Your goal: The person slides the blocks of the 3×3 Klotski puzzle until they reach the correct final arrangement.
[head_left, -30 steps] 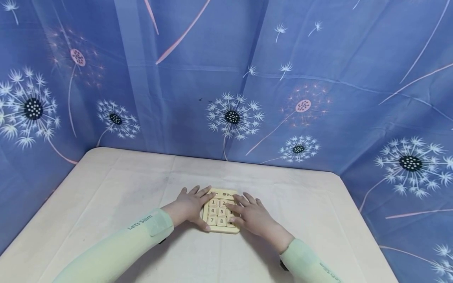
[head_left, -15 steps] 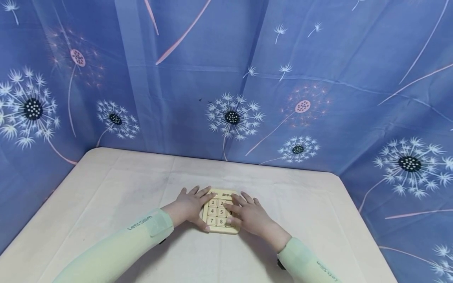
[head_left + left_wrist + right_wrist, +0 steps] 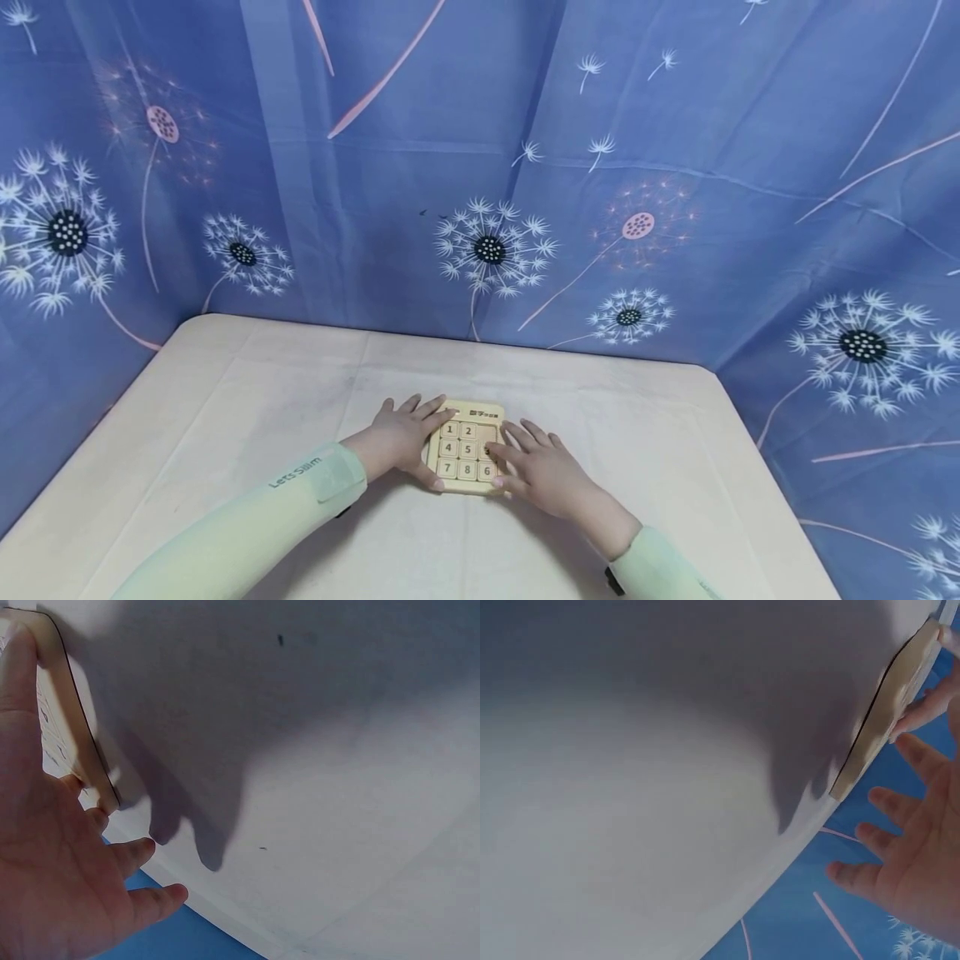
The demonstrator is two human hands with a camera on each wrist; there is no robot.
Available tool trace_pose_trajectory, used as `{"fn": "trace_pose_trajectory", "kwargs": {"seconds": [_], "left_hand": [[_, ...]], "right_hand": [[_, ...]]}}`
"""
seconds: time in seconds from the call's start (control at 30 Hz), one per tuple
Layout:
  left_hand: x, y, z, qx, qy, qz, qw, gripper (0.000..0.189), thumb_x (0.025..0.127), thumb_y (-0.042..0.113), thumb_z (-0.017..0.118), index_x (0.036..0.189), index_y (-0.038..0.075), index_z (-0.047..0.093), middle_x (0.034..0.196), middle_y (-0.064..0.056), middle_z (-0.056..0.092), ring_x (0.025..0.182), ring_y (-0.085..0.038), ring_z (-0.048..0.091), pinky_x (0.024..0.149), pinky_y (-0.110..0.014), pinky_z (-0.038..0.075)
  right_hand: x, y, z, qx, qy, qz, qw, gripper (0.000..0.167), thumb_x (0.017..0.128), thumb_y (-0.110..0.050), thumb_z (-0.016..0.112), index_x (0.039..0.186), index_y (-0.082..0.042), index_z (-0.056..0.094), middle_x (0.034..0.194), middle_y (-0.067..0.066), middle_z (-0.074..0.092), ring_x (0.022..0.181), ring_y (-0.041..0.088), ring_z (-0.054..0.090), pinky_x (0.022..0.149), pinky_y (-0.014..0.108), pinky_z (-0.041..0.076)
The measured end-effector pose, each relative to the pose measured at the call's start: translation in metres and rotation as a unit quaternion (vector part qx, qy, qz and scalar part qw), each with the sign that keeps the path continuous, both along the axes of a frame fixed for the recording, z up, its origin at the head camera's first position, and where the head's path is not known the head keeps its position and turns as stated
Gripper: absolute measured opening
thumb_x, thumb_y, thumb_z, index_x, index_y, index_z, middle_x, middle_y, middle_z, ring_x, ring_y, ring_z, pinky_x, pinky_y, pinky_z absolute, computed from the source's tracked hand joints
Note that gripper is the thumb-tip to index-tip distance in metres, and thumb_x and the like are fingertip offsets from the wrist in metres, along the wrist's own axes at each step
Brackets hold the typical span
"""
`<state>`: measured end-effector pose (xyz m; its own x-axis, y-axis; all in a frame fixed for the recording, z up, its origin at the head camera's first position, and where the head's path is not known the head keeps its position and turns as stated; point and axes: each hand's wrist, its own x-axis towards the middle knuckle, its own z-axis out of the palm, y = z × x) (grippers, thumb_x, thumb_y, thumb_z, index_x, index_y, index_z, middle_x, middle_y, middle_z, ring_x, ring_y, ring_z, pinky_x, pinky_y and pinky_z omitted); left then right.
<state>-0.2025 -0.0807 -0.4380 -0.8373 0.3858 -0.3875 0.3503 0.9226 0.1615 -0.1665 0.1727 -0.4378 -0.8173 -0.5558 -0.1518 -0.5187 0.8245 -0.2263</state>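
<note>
A pale yellow number slide puzzle [image 3: 484,409] lies flat on the table, with numbered square tiles in rows. Its top right slot holds no tile. My left hand [image 3: 400,439] rests along the puzzle's left side, thumb on the lower left corner, a fingertip on the upper left frame, other fingers spread. My right hand [image 3: 552,478] is at the right side; its index finger reaches over the 3 tile [image 3: 487,452], partly covering it. The right thumb is near the 6 tile [image 3: 486,472]. In the left wrist view, the left thumb lies on the puzzle's edge [image 3: 73,724].
A pale cloth covers the table [image 3: 300,383]. Blue curtains [image 3: 390,225] with dandelion prints stand behind it and on both sides. Both forearms wear light green sleeves [image 3: 247,517].
My right hand has shifted right, away from the puzzle's middle. The top right slot and the 6 tile are uncovered. My left hand keeps its place.
</note>
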Motion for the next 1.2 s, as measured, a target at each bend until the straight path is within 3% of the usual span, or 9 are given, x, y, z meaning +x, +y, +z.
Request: {"fn": "trace_pose_trajectory", "kwargs": {"seconds": [0.33,1.2], "left_hand": [[0.001,0.001,0.002,0.0,0.003,-0.001,1.0,0.116,0.067,0.071,0.083,0.161,0.028,0.032,0.174,0.004,0.021,0.159,-0.035,0.025,0.127,-0.064,0.025],[0.001,0.0,0.002,-0.001,0.0,0.003,1.0,0.116,0.066,0.07,0.084,0.161,0.027,0.032,0.174,0.003,0.021,0.159,-0.034,0.025,0.128,-0.064,0.024]], "right_hand": [[0.017,0.004,0.0,-0.006,-0.004,-0.01,0.9999,0.06,0.099,-0.055,0.055,0.147,-0.018,0.057,0.161,0.019,0.043,0.149,0.05,0.036,0.112,0.078,0.036],[0.01,-0.003,-0.005,-0.004,0.017,-0.025,0.9996,0.054,0.098,-0.05,0.059,0.144,-0.02,0.06,0.157,0.018,0.048,0.148,0.051,0.038,0.112,0.077,0.036]]}}
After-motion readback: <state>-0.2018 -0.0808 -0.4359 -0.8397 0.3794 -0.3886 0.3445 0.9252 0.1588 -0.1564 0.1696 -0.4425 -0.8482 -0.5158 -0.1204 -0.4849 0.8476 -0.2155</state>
